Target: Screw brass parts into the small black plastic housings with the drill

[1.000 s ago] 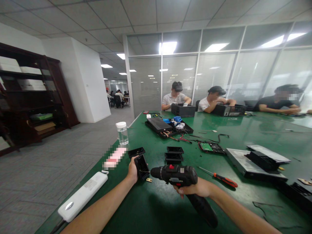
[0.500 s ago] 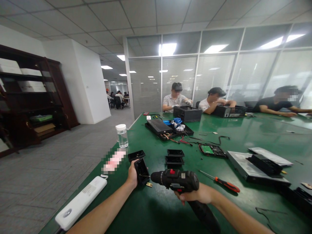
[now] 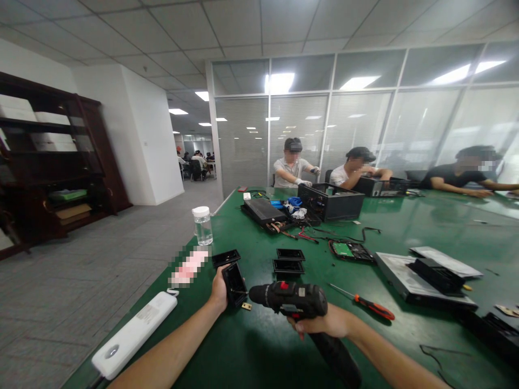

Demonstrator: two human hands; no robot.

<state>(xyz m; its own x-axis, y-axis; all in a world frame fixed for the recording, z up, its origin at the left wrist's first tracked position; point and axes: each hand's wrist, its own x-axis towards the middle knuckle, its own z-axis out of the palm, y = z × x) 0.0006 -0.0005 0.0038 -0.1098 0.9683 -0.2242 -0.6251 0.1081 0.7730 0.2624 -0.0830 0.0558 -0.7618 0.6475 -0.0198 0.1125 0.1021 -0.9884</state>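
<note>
My left hand (image 3: 219,290) is closed around the side of a small black rectangular plastic housing (image 3: 234,283), tilted with its open face toward the drill. In my right hand (image 3: 324,320) is a black cordless drill (image 3: 295,298), gripped by its handle and lying level. Its thin bit reaches the lower right part of the housing; I cannot tell whether it sits in a screw. Below the housing a small brass-coloured plate (image 3: 246,306) lies on the green table (image 3: 259,346). A similar black housing (image 3: 226,257) rests just behind my left hand, and two more (image 3: 288,266) stand beyond the drill.
An orange-handled screwdriver (image 3: 373,307) lies right of the drill. At left are a white power strip (image 3: 135,336) and a lidded clear jar (image 3: 202,227). Farther back are a circuit board (image 3: 351,250), metal panels (image 3: 399,278) and a black computer case (image 3: 335,204) before a gloved person.
Across the table, the gloved person has shifted and turned the computer case toward the right and nearer. My hands, the housing and the drill keep nearly the same pose.
</note>
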